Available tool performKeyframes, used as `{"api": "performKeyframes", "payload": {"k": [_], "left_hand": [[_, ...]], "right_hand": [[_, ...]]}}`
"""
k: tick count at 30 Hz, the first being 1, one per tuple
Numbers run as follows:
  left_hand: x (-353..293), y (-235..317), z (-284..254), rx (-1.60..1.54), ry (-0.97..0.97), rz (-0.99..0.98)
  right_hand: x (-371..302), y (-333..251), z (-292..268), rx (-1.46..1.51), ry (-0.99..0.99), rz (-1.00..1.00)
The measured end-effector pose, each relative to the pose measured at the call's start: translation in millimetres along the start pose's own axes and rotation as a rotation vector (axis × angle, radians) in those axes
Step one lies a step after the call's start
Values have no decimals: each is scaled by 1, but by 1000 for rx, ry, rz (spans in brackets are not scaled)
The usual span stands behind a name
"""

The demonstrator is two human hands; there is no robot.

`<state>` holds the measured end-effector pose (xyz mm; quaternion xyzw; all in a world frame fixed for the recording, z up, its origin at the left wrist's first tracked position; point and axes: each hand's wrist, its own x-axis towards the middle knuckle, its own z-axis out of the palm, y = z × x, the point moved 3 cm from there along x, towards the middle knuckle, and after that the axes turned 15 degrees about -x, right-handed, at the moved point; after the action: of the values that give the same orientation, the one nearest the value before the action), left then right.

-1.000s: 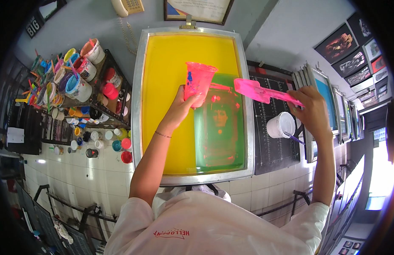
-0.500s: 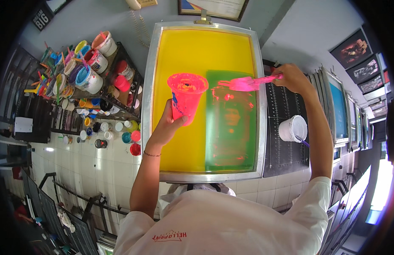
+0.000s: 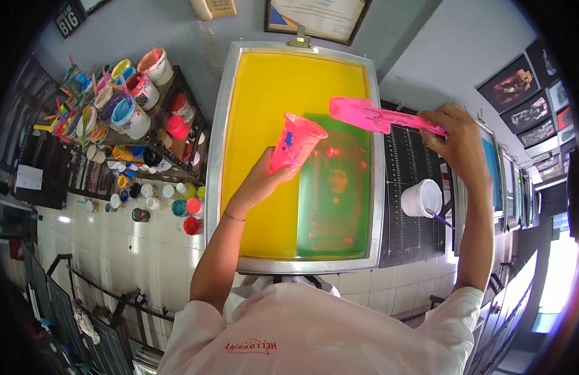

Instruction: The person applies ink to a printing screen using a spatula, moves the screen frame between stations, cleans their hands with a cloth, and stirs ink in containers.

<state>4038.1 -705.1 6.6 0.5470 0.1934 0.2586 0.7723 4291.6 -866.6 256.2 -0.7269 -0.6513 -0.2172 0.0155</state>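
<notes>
My left hand is wrapped round a neon-pink plastic cup with blue marks on its side. The cup leans to the right, and its inside is mostly hidden. In my right hand is the handle end of an ink spatula, coated in bright pink ink, its blade pointing left. Both are above a screen-printing screen with yellow mesh in a metal frame. On the screen's right half, a green area carries a faint portrait-like design with pink ink smears and blobs.
A white tub with a purple stick stands on a black gridded board to the right. At left, a rack holds several ink pots with sticks; more pots sit on the tiled floor. Other framed screens line the right side.
The cup has tipped to the right and moved slightly right in view. The spatula has lifted off the green area and swung so its blade points up-left. My head view has shifted slightly.
</notes>
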Motion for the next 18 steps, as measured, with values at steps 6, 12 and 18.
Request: {"api": "performKeyframes", "payload": {"k": [6, 12, 18], "left_hand": [[24, -6, 26, -157, 9, -1], [22, -13, 24, -295, 2, -34], [16, -8, 16, -337, 18, 17]], "right_hand": [[-33, -51, -28, -356, 207, -395], [-63, -50, -36, -326, 176, -295], [-73, -17, 4, -60, -65, 6]]}}
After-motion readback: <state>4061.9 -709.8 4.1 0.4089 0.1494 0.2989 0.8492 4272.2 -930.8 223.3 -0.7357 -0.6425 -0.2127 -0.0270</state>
